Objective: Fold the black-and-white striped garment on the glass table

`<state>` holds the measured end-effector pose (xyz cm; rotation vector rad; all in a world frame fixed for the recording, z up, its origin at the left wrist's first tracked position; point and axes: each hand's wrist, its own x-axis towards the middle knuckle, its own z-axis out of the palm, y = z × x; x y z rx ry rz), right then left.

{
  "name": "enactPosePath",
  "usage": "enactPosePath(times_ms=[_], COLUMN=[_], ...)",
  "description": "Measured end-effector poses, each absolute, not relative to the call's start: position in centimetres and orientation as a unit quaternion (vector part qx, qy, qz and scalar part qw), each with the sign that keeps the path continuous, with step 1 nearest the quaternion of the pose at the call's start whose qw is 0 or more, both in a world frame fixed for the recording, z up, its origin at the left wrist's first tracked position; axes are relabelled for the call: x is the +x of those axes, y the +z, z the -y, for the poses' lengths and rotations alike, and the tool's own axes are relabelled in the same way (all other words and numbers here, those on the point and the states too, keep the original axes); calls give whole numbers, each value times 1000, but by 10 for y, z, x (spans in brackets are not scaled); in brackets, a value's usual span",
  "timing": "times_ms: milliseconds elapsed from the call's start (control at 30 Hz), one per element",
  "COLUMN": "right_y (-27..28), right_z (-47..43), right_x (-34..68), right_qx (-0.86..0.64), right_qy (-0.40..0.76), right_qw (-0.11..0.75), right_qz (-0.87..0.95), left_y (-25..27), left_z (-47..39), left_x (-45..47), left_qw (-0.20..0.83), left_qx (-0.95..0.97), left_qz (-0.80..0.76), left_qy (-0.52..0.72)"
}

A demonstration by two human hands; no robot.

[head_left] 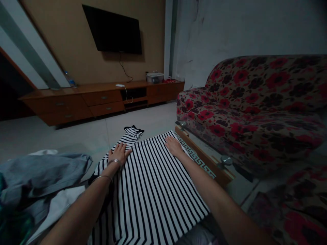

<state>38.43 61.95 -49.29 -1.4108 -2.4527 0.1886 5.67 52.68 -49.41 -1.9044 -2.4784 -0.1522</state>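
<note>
A black-and-white striped shirt [150,183] lies spread out in front of me on a low table [195,154] with a patterned edge. My left hand [119,153] rests flat on its far left part, fingers apart, with bangles at the wrist. Beyond that hand, a bunched striped sleeve [133,132] sticks out past the far edge. My right hand [173,145] lies flat near the shirt's far right corner, fingers stretched forward. Neither hand grips the cloth.
Left of the shirt is a heap of clothes with a grey-blue garment [46,170] and a white one [65,200]. A flowered sofa [230,112] stands at the right. Along the back wall runs a wooden TV cabinet [102,100], below a wall-mounted television [114,30].
</note>
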Motion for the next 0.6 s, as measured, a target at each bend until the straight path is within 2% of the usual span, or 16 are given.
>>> enactPosePath(times_ms=[233, 367, 467, 600], right_y=[-484, -477, -484, -493], right_z=[-661, -652, -637, -647], right_x=[361, 326, 285, 281], right_qx=[-455, -473, -407, -343], right_qy=[65, 68, 61, 70], right_qw=[160, 190, 203, 162], right_qz=[873, 858, 889, 922], left_y=[-489, -478, -479, -492], left_z=[-542, -533, -531, -536], left_x=[19, 39, 59, 65], left_qw=[16, 96, 98, 37], left_qx=[-565, -589, -680, -700], left_qz=[820, 790, 719, 713], left_qy=[-84, -139, -104, -25])
